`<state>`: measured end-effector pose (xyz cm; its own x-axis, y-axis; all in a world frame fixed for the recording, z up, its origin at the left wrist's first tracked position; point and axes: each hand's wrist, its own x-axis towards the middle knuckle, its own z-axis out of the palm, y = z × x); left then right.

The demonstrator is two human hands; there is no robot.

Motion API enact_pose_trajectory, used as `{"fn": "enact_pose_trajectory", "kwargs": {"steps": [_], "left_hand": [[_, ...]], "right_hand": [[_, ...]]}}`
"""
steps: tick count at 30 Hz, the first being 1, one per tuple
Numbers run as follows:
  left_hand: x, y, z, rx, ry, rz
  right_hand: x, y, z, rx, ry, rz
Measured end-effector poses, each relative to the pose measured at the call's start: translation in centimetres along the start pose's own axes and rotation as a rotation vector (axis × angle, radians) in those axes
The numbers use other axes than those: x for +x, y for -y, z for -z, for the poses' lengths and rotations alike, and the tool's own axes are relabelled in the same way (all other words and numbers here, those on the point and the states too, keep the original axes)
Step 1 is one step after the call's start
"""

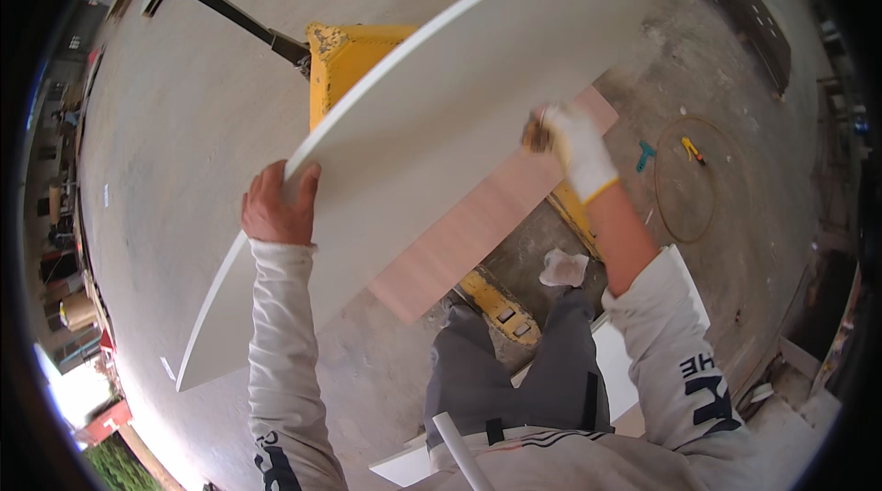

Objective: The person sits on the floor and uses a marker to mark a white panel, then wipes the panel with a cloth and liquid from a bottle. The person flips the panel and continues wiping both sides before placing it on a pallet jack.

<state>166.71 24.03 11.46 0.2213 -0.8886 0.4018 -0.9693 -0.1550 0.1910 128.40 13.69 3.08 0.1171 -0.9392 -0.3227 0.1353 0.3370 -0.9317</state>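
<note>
A long white board (432, 114) lies tilted across the middle of the view, raised above a pink-faced panel (478, 225). My left hand (277, 206), bare, grips the board's near long edge, thumb over the top face. My right hand (574, 146), in a white glove with a yellow cuff, presses a small brown block (535, 133) against the board's surface near its right edge. My grey trouser legs (514, 372) stand below the board.
A yellow pallet truck (354, 55) with a black handle (211, 0) stands under the boards on the concrete floor. A crumpled white glove (562, 268), a coiled wire ring (684, 180) with small tools, and white panels (625, 353) lie nearby.
</note>
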Motion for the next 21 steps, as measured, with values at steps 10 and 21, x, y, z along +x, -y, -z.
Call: {"fn": "enact_pose_trajectory", "kwargs": {"steps": [10, 21], "left_hand": [[14.4, 9.2, -8.6, 0.234, 0.204, 0.351], [19.2, 17.1, -14.0, 0.142, 0.174, 0.371]], "right_hand": [[-28.3, -25.2, -5.1, 0.331, -0.339, -0.839], [-22.0, -36.3, -8.8, 0.479, -0.280, -0.889]]}}
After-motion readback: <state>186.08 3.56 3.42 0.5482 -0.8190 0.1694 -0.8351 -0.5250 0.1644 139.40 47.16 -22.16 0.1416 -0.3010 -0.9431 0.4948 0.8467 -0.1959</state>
